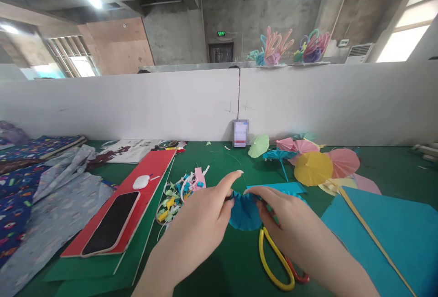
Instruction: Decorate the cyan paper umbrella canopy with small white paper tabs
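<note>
Partly hidden: blue pleated paper fan (pixel 244 215) pinched by left hand (pixel 201 215), right hand (pixel 284 215); each grip covers fan's ends.

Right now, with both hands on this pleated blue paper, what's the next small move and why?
Probably fan the pleats wider: the left hand and right hand pinch the blue pleated paper at its top, and it opens only to a half circle, unlike the finished yellow umbrella.
</note>
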The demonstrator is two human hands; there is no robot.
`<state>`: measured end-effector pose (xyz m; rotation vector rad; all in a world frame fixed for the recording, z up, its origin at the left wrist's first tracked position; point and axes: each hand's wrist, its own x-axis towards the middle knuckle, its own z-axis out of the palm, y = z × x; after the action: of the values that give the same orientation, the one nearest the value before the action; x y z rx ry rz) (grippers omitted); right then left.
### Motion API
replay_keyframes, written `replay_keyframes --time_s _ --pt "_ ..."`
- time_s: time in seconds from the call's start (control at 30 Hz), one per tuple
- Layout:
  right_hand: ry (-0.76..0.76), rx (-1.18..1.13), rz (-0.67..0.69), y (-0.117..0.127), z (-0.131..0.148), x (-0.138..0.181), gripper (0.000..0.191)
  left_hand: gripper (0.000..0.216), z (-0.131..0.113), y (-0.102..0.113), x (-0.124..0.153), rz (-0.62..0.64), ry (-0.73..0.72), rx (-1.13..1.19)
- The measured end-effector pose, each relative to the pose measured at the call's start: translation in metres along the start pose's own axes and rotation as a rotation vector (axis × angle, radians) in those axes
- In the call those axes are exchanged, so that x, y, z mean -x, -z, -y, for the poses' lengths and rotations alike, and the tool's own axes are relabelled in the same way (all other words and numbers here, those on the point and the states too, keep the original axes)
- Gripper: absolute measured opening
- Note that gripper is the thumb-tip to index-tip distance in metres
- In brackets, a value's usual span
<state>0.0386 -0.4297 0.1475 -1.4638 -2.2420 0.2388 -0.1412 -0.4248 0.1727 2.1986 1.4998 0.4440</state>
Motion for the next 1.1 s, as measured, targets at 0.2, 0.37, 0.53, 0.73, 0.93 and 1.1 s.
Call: replay_keyframes --time_s 0.2,0.37,0.53,0.73,0.93,1.1 --pt "-0.097 -0.259 0.063 0.008 -0.007 -0.006 0.026 0.043 0.009 0.006 -0.003 0.002 0.048 0.089" --pt "-0.122 -0.571 0.138 0.01 -0.019 -0.015 0.024 0.043 0.015 0.02 -0.006 0.11 0.027 0.241" --pt "-0.141 -0.657 0.225 0.0 -0.026 -0.012 0.027 0.042 0.03 0.021 -0.005 0.187 0.011 0.375" --pt "-0.207 -0.599 0.244 -0.059 -0.039 0.014 0.026 0.041 0.079 -0.027 -0.009 0.196 0.16 0.523" --pt "-0.319 -0.545 0.194 -0.104 -0.059 0.022 0.027 0.041 0.103 -0.091 -0.025 0.137 0.133 0.501" --pt "-0.34 -0.547 0.098 -0.102 -0.077 0.023 0.026 0.032 0.114 -0.115 -0.03 -0.021 0.109 0.364"
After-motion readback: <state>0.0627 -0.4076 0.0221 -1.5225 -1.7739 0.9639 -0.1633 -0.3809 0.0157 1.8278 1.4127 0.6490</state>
